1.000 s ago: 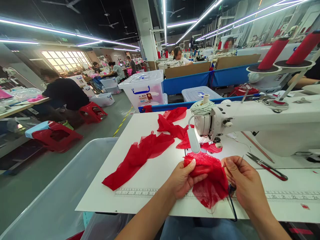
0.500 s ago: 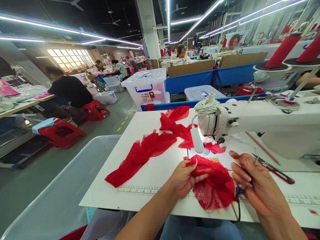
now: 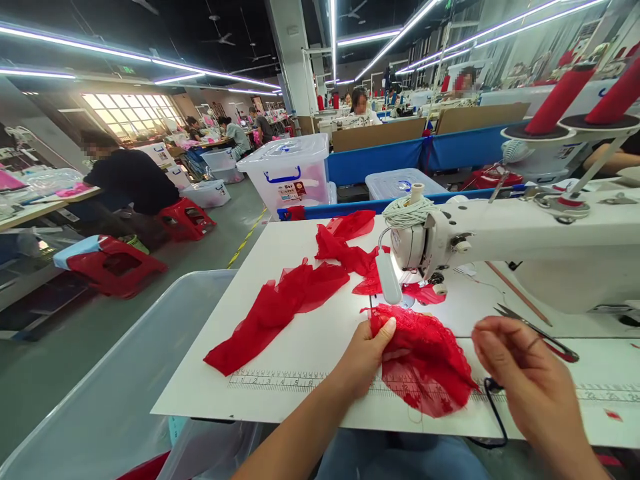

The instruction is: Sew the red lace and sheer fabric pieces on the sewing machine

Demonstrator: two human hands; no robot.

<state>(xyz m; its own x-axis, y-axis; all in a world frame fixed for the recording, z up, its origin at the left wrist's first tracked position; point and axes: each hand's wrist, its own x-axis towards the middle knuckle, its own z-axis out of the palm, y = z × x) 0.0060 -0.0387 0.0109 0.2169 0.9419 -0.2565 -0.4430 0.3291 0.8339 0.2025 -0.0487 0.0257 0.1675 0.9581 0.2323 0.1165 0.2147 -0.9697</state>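
Note:
My left hand is closed on a sheer red lace fabric piece, thumb on top, near the table's front edge. The lace spreads to the right, over the printed ruler. To its right, my right hand is raised with the fingers curled and the fingertips pinched together; whatever it may hold is hidden. A black cord loops beside that hand, over the table edge. Behind the hand lie dark-bladed snips with a red part. The white sewing machine stands behind, with more red fabric by its needle area.
Long red fabric strips lie on the white table, left of the machine. A brown stick rests under the machine arm. At left stands a clear plastic bin. Red thread cones stand upper right. A co-worker sits at left.
My right hand has drawn its fingertips together and shifted slightly, leaving the snips more visible. The lace lies more spread out, still in my left hand. The view has shifted slightly.

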